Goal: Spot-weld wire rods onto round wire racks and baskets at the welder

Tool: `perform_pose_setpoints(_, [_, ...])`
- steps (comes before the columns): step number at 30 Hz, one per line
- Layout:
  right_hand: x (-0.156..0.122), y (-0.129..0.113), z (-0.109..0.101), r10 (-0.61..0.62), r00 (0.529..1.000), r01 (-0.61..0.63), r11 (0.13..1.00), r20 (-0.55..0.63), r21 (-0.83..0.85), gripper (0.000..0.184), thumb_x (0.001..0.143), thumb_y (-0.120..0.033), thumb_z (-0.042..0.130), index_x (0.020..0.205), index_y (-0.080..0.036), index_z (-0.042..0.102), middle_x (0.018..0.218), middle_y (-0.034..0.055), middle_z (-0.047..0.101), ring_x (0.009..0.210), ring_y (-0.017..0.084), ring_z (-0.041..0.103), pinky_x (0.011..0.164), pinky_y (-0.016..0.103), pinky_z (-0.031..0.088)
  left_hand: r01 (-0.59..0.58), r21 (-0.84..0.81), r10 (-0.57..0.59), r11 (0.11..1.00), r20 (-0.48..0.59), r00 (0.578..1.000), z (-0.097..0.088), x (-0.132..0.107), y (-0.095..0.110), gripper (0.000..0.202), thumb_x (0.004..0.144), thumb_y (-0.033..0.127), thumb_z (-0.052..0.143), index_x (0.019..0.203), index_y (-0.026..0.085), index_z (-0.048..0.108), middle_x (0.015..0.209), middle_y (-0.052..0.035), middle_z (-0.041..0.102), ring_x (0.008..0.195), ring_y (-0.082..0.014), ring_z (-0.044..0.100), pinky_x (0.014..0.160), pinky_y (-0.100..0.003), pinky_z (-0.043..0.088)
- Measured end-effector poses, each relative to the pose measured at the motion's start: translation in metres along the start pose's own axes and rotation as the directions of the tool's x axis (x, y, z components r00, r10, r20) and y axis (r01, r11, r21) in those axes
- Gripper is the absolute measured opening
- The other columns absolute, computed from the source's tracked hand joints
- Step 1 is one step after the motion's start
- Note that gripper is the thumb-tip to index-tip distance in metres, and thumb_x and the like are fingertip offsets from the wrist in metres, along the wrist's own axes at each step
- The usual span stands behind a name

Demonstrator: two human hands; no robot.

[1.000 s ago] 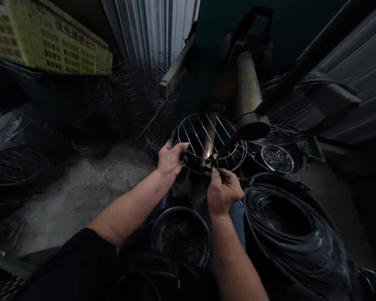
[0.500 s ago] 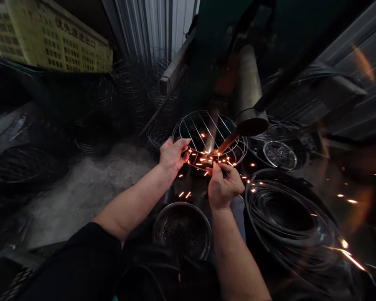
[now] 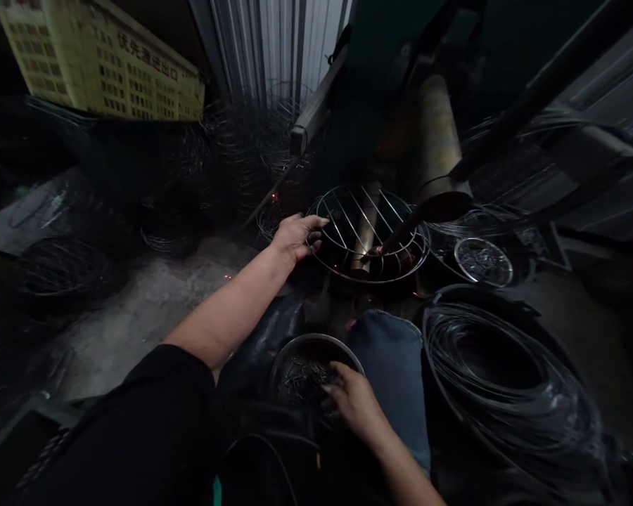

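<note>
My left hand [image 3: 297, 237] is closed on the left rim of a round wire rack [image 3: 348, 223], thumb on top and fingers curled at the edge. The rack has parallel bars across a ring and sits at the welding machine's electrodes, with the copper-coloured upper arm [image 3: 398, 235] reaching down to its near side and a thick lower bar [image 3: 368, 225] beneath. Down in a round metal bowl [image 3: 354, 360] on my lap, my right hand [image 3: 352, 398] has its fingers among short metal pins [image 3: 303, 376]. Whether it pinches one is hidden in the dark.
A large coil of wire [image 3: 506, 393] lies at the right, with a small wire ring piece [image 3: 484, 261] behind it. Wire rings are stacked at the back left below a yellow crate [image 3: 137, 81]. A heavy cylinder [image 3: 443, 133] hangs over the rack.
My right hand has left the rack's near edge and dropped into the bowl. The bright spray of sparks has died to a few red specks. My left hand stays on the rack.
</note>
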State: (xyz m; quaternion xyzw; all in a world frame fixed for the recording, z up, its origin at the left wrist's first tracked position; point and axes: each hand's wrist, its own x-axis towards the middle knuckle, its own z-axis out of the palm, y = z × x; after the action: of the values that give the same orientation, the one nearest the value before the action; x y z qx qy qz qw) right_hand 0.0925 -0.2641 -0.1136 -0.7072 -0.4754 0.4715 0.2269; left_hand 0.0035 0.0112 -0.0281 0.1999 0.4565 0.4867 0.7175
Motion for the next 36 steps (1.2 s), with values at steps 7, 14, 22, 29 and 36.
perform_pose_setpoints(7, [0.002, -0.008, -0.006, -0.023, 0.994, 0.056, 0.949, 0.111, -0.310, 0.031, 0.076, -0.009, 0.055, 0.093, -0.019, 0.080, 0.098, 0.0088, 0.078, 0.098, 0.023, 0.073, 0.089, 0.029, 0.051, -0.086, 0.055, 0.086, 0.995, -0.008, 0.996, -0.001, -0.023, -0.004, 0.039, 0.045, 0.012, 0.074, 0.067, 0.020, 0.043, 0.058, 0.0054, 0.050, 0.054, -0.0081, 0.045, 0.048, -0.021, 0.032])
perform_pose_setpoints(14, [-0.002, -0.002, -0.007, 0.043, 0.996, 0.007, 0.844, 0.081, -0.536, 0.039, 0.077, -0.003, 0.049, 0.099, -0.020, 0.077, 0.097, 0.0082, 0.077, 0.100, 0.022, 0.071, 0.089, 0.026, 0.049, -0.079, -0.020, 0.079, 0.997, 0.008, 0.997, -0.002, -0.045, -0.017, 0.038, 0.049, 0.011, 0.073, 0.069, 0.020, 0.042, 0.058, 0.0071, 0.048, 0.054, -0.0070, 0.045, 0.048, -0.019, 0.031])
perform_pose_setpoints(22, [0.009, 0.006, 0.026, 0.074, 0.995, -0.017, 0.770, 0.062, -0.638, 0.027, 0.085, -0.011, 0.050, 0.093, -0.018, 0.075, 0.110, 0.0118, 0.067, 0.084, 0.020, 0.068, 0.074, 0.028, 0.048, -0.059, -0.064, 0.062, 0.996, 0.042, 0.997, -0.003, -0.046, -0.030, 0.035, 0.059, 0.008, 0.075, 0.073, 0.019, 0.045, 0.062, 0.0066, 0.049, 0.055, -0.0057, 0.047, 0.051, -0.019, 0.030])
perform_pose_setpoints(29, [0.009, 0.016, 0.005, -0.034, 0.998, 0.019, 0.968, -0.058, -0.250, 0.015, 0.071, -0.016, 0.061, 0.079, -0.018, 0.073, 0.081, 0.0065, 0.074, 0.081, 0.021, 0.069, 0.078, 0.032, 0.052, -0.042, -0.072, 0.045, 0.997, 0.037, 0.998, -0.008, -0.051, -0.028, 0.032, 0.062, 0.007, 0.076, 0.077, 0.018, 0.050, 0.062, 0.0059, 0.050, 0.062, -0.0078, 0.053, 0.053, -0.018, 0.034])
perform_pose_setpoints(36, [-0.005, 0.009, -0.012, 0.291, 0.956, -0.269, 0.841, 0.026, 0.469, 0.040, 0.054, -0.041, 0.076, 0.083, -0.014, 0.073, 0.048, 0.0008, 0.065, 0.037, 0.015, 0.054, 0.036, 0.023, 0.039, -0.025, -0.075, 0.027, 0.997, 0.034, 0.999, -0.008, -0.050, -0.030, 0.034, 0.059, 0.008, 0.077, 0.073, 0.018, 0.047, 0.060, 0.0058, 0.050, 0.062, -0.0073, 0.052, 0.052, -0.017, 0.033])
